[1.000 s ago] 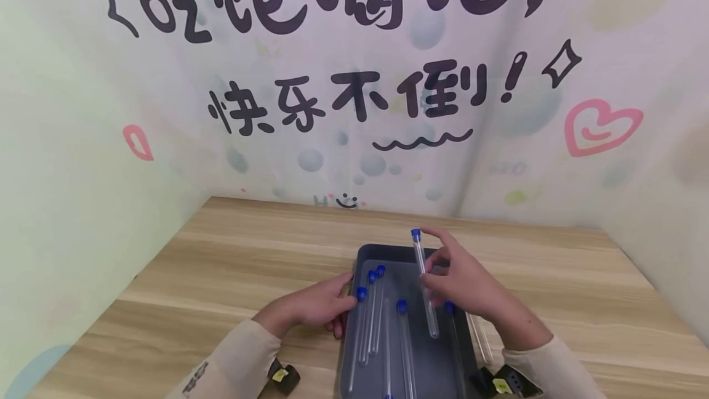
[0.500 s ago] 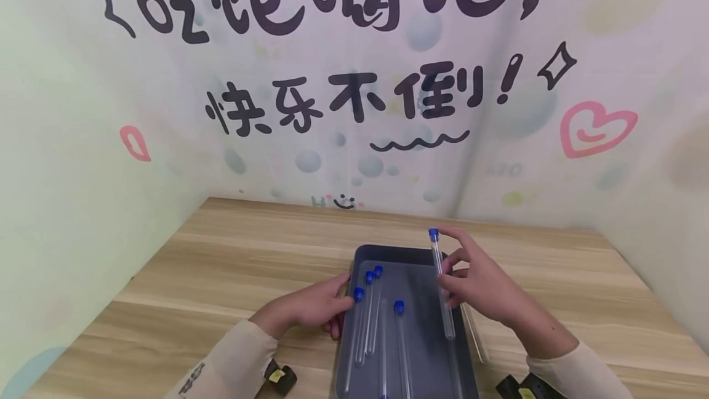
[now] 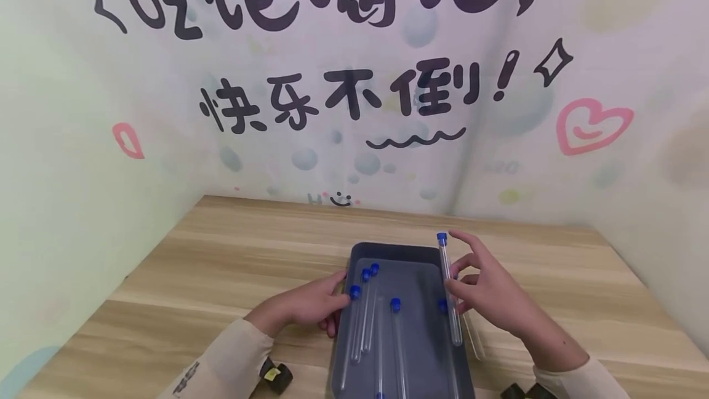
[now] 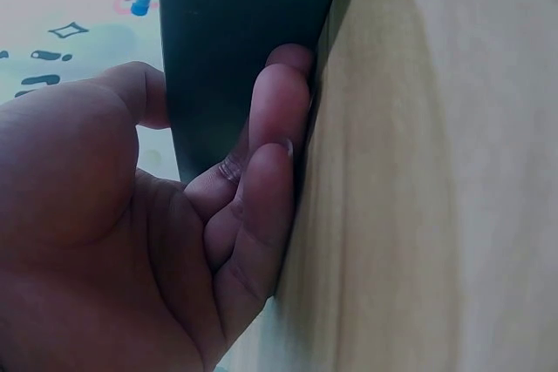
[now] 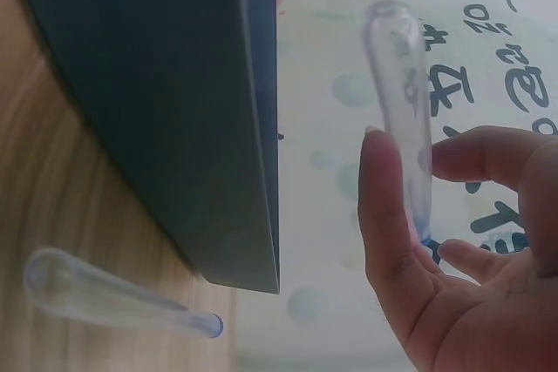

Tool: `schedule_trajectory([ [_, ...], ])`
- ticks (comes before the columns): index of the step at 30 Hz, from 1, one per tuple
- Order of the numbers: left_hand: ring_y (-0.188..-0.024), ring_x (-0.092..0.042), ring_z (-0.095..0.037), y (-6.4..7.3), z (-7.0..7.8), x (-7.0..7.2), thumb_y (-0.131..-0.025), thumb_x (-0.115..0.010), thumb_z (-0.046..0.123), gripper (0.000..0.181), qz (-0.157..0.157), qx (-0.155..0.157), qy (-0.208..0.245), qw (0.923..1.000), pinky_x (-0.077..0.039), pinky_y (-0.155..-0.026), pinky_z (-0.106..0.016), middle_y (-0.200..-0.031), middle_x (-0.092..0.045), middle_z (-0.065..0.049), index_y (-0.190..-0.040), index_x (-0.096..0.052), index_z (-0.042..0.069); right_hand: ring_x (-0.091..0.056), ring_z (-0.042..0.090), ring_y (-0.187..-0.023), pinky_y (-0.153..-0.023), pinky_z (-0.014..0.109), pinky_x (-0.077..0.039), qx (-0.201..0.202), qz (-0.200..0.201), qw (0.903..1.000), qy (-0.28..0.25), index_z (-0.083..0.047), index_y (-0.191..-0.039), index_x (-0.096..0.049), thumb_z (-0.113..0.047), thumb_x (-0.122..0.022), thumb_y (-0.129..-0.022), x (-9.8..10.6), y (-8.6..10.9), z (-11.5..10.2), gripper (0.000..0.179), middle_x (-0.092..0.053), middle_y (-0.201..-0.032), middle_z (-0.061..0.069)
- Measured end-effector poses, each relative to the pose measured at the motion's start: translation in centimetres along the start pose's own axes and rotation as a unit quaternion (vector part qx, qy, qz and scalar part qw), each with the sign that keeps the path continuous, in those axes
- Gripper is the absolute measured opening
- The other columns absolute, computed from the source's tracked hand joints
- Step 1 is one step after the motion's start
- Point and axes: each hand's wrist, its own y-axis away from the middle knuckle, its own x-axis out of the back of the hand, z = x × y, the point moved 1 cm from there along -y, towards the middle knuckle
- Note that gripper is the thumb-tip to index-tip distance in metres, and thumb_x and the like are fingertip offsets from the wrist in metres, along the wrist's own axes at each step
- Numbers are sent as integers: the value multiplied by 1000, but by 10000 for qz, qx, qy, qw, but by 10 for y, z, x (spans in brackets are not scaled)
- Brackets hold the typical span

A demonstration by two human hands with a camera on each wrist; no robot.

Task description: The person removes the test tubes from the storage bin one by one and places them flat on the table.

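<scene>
Wooden tabletop (image 3: 232, 263) is bearing a dark grey plastic tray (image 3: 388, 252) holding blue-capped clear test tubes (image 3: 396, 337); the left hand (image 3: 310, 306) is gripping its left wall, the right hand (image 3: 490, 294) pinching one blue-capped clear tube (image 3: 450, 288) upright above its right edge. An uncapped clear tube (image 5: 105, 302) is lying just outside.

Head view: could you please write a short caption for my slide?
Right hand holds a capped tube over the grey tray; left hand grips its edge.
</scene>
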Motion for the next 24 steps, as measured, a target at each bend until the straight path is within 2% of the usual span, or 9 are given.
schedule_trajectory([
  [8, -53, -63, -20, 2, -2, 1, -99, -44, 23, 64, -7, -32, 1, 10000, -52, -48, -30, -68, -65, -10, -153, -12, 9, -59, 24, -55, -50, 40, -56, -61, -13, 9999, 89, -26, -149, -19, 1, -61, -84, 0, -3, 2, 82, -49, -100, 22],
  [20, -52, -63, -20, 2, -1, 1, -101, -38, 20, 56, -85, -120, 92, 9998, -51, -46, -29, -67, -65, -10, -152, -16, 13, -61, 24, -55, -49, 39, -56, -66, 125, 9992, 374, -28, -148, -19, 1, -59, -85, 5, -2, 4, 81, -50, -102, 21],
  [24, -52, -64, -21, 0, -1, 1, -102, -37, 20, 56, -47, -139, 49, 9999, -50, -45, -28, -66, -65, -10, -152, -15, 11, -61, 24, -54, -49, 40, -56, -77, 92, 9991, 412, -30, -149, -16, 1, -58, -85, 9, 0, 3, 82, -51, -102, 21],
])
